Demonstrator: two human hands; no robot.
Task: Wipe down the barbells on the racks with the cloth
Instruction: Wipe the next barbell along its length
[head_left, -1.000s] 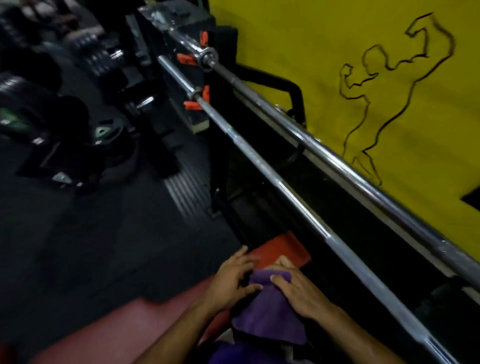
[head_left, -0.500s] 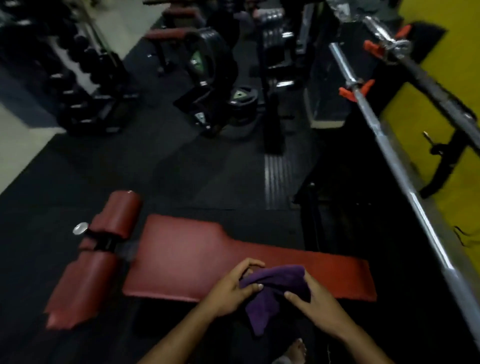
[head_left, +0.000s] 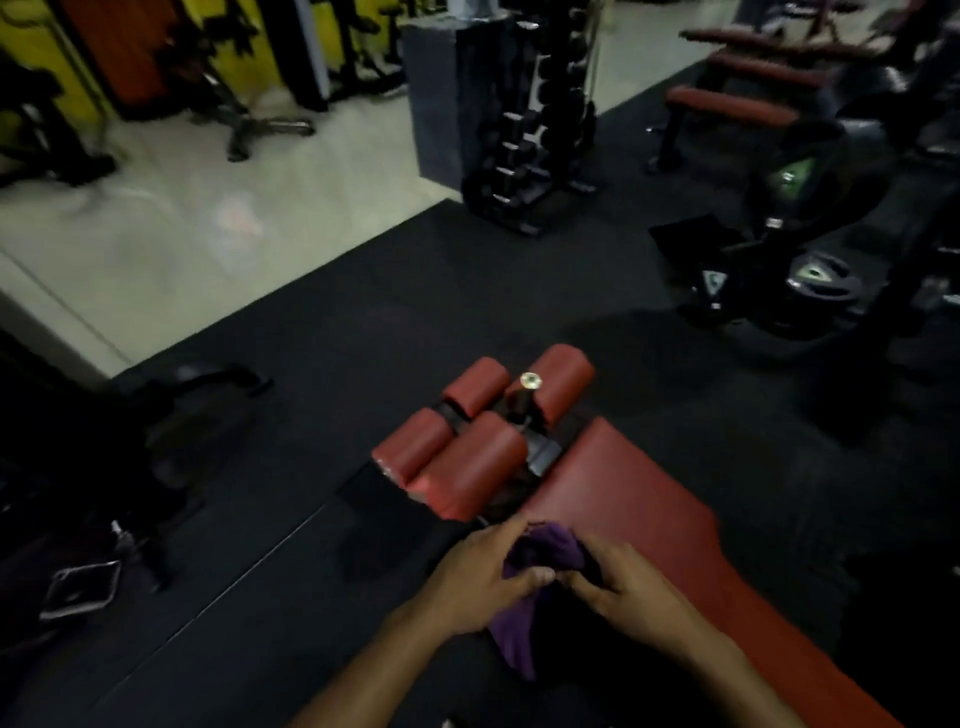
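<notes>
Purple cloth (head_left: 545, 553) bunched between my left hand (head_left: 480, 582) and right hand (head_left: 631, 592), each grip pinching it above the red desk (head_left: 639, 499), apparently refolding for the barbells, none in view

— What covers the floor?
— Dark rubber matting (head_left: 363, 322) across most of the frame; pale tile (head_left: 208, 208) at upper left.
— Furniture?
— A red padded bench (head_left: 623, 499) at lower centre, a dumbbell rack (head_left: 535, 130) at top centre, more red benches (head_left: 737, 104) at upper right, yellow wall (head_left: 31, 57) at upper left.
</notes>
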